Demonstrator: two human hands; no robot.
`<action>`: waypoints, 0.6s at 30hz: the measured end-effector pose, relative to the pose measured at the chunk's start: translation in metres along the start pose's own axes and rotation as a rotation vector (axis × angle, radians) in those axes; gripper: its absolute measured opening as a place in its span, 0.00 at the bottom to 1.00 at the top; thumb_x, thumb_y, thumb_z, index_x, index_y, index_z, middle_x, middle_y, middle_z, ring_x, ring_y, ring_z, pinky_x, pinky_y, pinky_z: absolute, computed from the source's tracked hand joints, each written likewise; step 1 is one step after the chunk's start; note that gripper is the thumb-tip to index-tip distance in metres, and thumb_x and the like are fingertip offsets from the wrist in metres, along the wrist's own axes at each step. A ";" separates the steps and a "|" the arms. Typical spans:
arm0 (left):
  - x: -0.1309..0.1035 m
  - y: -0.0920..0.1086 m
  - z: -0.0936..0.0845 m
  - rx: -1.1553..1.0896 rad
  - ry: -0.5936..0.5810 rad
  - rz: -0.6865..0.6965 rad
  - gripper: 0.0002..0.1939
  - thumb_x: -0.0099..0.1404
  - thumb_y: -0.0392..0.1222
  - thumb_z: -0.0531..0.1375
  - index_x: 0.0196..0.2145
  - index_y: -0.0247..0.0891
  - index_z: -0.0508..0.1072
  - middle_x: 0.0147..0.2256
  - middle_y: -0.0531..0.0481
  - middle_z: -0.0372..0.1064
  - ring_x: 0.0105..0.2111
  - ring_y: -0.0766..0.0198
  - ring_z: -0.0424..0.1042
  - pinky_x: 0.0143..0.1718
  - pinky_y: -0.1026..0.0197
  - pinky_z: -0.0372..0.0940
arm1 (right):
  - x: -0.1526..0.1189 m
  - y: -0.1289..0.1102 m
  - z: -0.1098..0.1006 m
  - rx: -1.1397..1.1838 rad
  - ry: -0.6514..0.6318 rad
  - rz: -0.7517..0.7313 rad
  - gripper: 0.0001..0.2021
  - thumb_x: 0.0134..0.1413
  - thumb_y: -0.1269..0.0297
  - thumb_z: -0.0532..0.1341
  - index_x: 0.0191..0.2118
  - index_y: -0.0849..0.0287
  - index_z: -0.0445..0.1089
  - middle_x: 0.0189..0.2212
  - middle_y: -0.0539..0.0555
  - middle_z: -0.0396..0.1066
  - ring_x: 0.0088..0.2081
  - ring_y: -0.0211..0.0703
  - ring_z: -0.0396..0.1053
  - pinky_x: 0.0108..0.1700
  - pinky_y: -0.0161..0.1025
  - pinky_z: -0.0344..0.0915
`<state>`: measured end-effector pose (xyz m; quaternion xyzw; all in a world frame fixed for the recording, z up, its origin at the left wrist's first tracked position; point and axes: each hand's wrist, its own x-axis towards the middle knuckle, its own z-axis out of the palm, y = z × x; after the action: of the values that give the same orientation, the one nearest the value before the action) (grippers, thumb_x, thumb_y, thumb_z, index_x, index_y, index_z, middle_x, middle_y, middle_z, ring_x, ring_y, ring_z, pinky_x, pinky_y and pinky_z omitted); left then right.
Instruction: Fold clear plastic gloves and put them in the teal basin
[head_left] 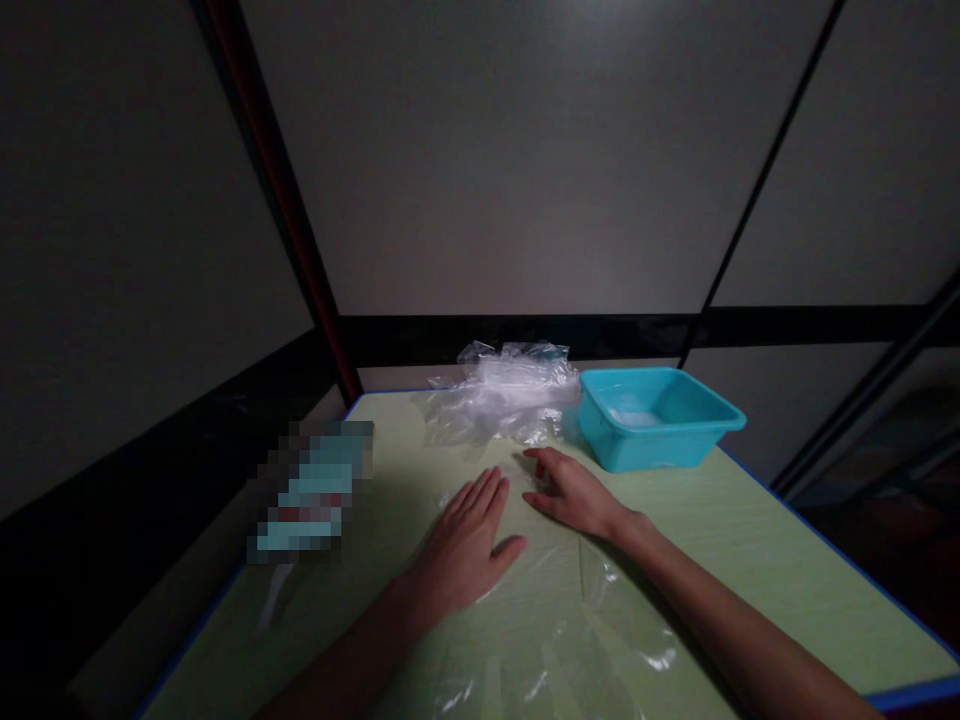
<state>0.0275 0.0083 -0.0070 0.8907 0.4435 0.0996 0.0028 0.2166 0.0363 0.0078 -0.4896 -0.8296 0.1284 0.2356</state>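
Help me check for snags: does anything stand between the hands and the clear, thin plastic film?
Nothing visible does: the left hand appears to rest flat on the plastic film, and the right hand is close to its far part. The turquoise rectangular plastic basin stands off to the right.

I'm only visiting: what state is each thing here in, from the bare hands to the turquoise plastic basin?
Bare left hand: palm down, fingers extended.
Bare right hand: thumb and index finger apart, other fingers curled.
Clear, thin plastic film: spread out on the pale green, blue-edged table.
Heap of clear plastic: crumpled.
Turquoise rectangular plastic basin: upright, open-topped, something whitish inside.
Pixelated turquoise-and-red thing: too obscured to tell.
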 end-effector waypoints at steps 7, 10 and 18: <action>-0.004 0.012 -0.001 0.028 -0.010 0.020 0.32 0.60 0.55 0.48 0.56 0.32 0.52 0.59 0.40 0.41 0.59 0.56 0.39 0.57 0.51 0.42 | 0.008 -0.002 0.001 0.207 -0.060 0.145 0.27 0.42 0.63 0.61 0.50 0.64 0.57 0.21 0.48 0.64 0.24 0.37 0.62 0.24 0.31 0.54; -0.006 0.015 -0.001 0.033 -0.017 0.017 0.33 0.60 0.55 0.48 0.56 0.31 0.52 0.59 0.40 0.41 0.59 0.55 0.40 0.57 0.50 0.42 | 0.010 0.000 0.005 0.401 -0.064 0.122 0.28 0.40 0.67 0.62 0.50 0.63 0.55 0.20 0.45 0.63 0.22 0.35 0.61 0.24 0.30 0.56; -0.008 0.014 0.003 0.040 -0.016 0.039 0.33 0.62 0.57 0.43 0.59 0.34 0.46 0.60 0.43 0.36 0.59 0.56 0.36 0.57 0.51 0.41 | 0.013 0.008 0.017 0.543 0.089 0.091 0.26 0.40 0.75 0.57 0.49 0.60 0.54 0.21 0.44 0.63 0.21 0.33 0.60 0.23 0.29 0.56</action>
<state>0.0339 -0.0062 -0.0096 0.8998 0.4280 0.0834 -0.0132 0.2087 0.0514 -0.0069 -0.4503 -0.7309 0.3347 0.3885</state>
